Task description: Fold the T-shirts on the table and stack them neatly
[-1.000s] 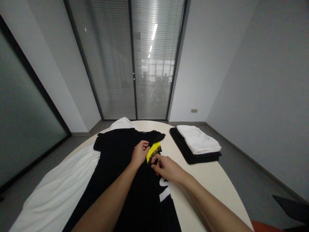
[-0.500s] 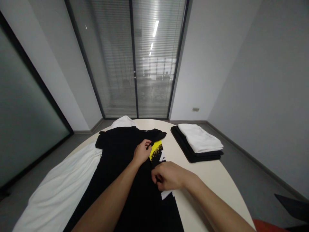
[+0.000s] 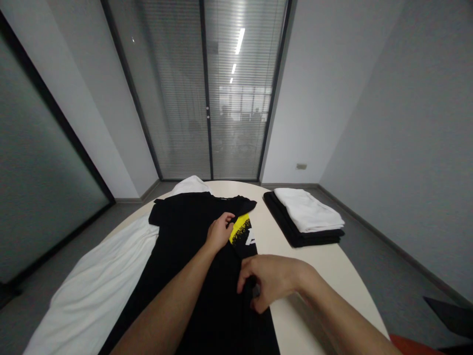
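A black T-shirt (image 3: 181, 236) lies spread over the table, its collar at the far end. Along its right side part of a yellow and white print (image 3: 241, 228) shows beside a folded edge. My left hand (image 3: 220, 232) rests on the shirt at this edge, fingers curled against the cloth next to the yellow patch. Nearer to me, my right hand (image 3: 275, 277) is over the shirt's right side, thumb and fingers apart, touching or just above the black cloth. Fingertip contact there is hard to make out.
White cloth (image 3: 99, 276) lies beside and partly under the shirt on the left, with more at the far end. A folded stack, a white garment (image 3: 308, 209) on black ones (image 3: 295, 239), sits on the right of the round table (image 3: 325, 276).
My right hand has moved slightly right and nearer me, and its thumb and fingers have spread apart. A white print patch below it is now covered by black cloth. My left hand stays put.
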The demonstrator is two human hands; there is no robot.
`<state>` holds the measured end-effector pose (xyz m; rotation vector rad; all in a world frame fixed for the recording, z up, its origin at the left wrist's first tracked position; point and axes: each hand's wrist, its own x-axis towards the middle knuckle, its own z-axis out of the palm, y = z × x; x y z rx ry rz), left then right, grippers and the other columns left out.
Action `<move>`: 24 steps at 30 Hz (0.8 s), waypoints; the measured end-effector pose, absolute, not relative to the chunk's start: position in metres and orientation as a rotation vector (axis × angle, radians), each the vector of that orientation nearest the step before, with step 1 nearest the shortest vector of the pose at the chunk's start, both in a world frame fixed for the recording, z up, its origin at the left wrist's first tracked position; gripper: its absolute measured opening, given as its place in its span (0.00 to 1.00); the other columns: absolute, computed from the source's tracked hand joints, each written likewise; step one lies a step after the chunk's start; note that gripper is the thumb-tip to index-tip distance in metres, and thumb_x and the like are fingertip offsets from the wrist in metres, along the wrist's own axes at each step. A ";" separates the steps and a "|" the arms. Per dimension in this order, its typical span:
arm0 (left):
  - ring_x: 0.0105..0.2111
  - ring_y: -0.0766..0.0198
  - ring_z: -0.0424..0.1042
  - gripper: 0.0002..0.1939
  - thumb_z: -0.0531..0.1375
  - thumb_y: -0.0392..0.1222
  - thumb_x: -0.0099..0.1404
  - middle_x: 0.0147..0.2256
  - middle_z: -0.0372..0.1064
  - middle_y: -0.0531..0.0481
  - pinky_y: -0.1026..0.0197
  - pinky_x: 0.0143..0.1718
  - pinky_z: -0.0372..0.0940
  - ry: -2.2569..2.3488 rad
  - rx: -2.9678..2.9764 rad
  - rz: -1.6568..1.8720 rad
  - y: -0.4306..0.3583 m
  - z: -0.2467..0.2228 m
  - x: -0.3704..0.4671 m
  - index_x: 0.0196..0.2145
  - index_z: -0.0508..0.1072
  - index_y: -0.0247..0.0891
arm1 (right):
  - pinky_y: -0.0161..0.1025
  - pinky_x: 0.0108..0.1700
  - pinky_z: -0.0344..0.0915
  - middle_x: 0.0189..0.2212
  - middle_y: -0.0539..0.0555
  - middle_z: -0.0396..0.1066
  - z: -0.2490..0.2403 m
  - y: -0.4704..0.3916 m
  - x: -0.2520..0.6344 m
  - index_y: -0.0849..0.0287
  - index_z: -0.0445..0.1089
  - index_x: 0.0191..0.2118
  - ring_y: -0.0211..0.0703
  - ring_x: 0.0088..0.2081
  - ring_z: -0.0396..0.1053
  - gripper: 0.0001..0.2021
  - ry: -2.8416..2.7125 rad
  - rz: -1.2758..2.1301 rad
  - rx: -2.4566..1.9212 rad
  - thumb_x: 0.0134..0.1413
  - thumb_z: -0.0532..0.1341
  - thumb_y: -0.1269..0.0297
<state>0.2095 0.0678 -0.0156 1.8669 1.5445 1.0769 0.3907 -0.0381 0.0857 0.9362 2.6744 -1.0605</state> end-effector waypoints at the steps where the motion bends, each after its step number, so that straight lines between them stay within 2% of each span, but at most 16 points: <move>1: 0.41 0.62 0.75 0.15 0.61 0.31 0.63 0.42 0.76 0.50 0.61 0.44 0.68 1.547 1.868 1.074 0.068 -0.015 0.210 0.46 0.76 0.44 | 0.31 0.35 0.63 0.39 0.50 0.75 0.087 -0.042 0.389 0.53 0.81 0.45 0.39 0.34 0.71 0.20 2.651 -1.036 0.937 0.40 0.72 0.64; 5: 0.42 0.61 0.75 0.14 0.60 0.31 0.63 0.41 0.77 0.49 0.61 0.44 0.68 1.546 1.871 1.073 0.066 -0.014 0.209 0.46 0.76 0.43 | 0.32 0.33 0.61 0.28 0.46 0.75 0.094 -0.057 0.381 0.51 0.82 0.39 0.38 0.29 0.70 0.14 2.539 -0.952 0.945 0.42 0.72 0.62; 7: 0.42 0.61 0.75 0.14 0.60 0.31 0.64 0.41 0.77 0.49 0.61 0.44 0.68 1.543 1.872 1.074 0.066 -0.013 0.210 0.46 0.76 0.43 | 0.31 0.30 0.59 0.28 0.44 0.76 0.097 -0.062 0.377 0.52 0.81 0.39 0.37 0.28 0.70 0.13 2.502 -0.954 0.929 0.43 0.72 0.65; 10: 0.43 0.61 0.76 0.14 0.60 0.31 0.64 0.42 0.77 0.50 0.61 0.45 0.68 1.545 1.869 1.074 0.066 -0.013 0.210 0.46 0.76 0.44 | 0.30 0.29 0.58 0.34 0.44 0.78 0.099 -0.068 0.374 0.52 0.78 0.46 0.38 0.30 0.72 0.24 2.482 -0.996 0.872 0.36 0.73 0.70; 12: 0.43 0.60 0.76 0.14 0.60 0.31 0.63 0.42 0.77 0.50 0.60 0.45 0.68 1.547 1.867 1.073 0.066 -0.013 0.209 0.46 0.76 0.44 | 0.31 0.29 0.58 0.36 0.44 0.79 0.097 -0.072 0.372 0.50 0.78 0.47 0.39 0.30 0.72 0.27 2.483 -0.964 0.820 0.34 0.74 0.70; 15: 0.43 0.60 0.76 0.14 0.61 0.31 0.63 0.42 0.77 0.49 0.60 0.45 0.68 1.545 1.868 1.075 0.066 -0.014 0.209 0.46 0.76 0.44 | 0.32 0.28 0.57 0.30 0.44 0.78 0.091 -0.077 0.371 0.50 0.81 0.42 0.39 0.28 0.71 0.17 2.514 -0.888 0.681 0.41 0.71 0.68; 17: 0.42 0.60 0.76 0.14 0.61 0.31 0.63 0.42 0.77 0.50 0.60 0.44 0.68 1.544 1.868 1.081 0.067 -0.014 0.209 0.46 0.76 0.44 | 0.32 0.26 0.56 0.24 0.43 0.75 0.087 -0.082 0.369 0.49 0.81 0.40 0.38 0.25 0.69 0.15 2.538 -0.881 0.605 0.43 0.70 0.68; 21: 0.42 0.61 0.76 0.14 0.61 0.32 0.64 0.41 0.77 0.51 0.61 0.44 0.68 1.548 1.870 1.084 0.067 -0.015 0.210 0.45 0.76 0.45 | 0.32 0.22 0.52 0.17 0.41 0.67 0.092 -0.090 0.364 0.50 0.79 0.31 0.37 0.19 0.62 0.14 2.550 -0.942 0.589 0.36 0.69 0.75; 24: 0.43 0.60 0.75 0.14 0.61 0.32 0.63 0.41 0.77 0.51 0.60 0.44 0.68 1.550 1.872 1.077 0.067 -0.015 0.210 0.46 0.76 0.45 | 0.30 0.23 0.51 0.15 0.40 0.61 0.109 -0.092 0.357 0.54 0.70 0.22 0.35 0.18 0.59 0.12 2.487 -1.112 0.523 0.35 0.66 0.81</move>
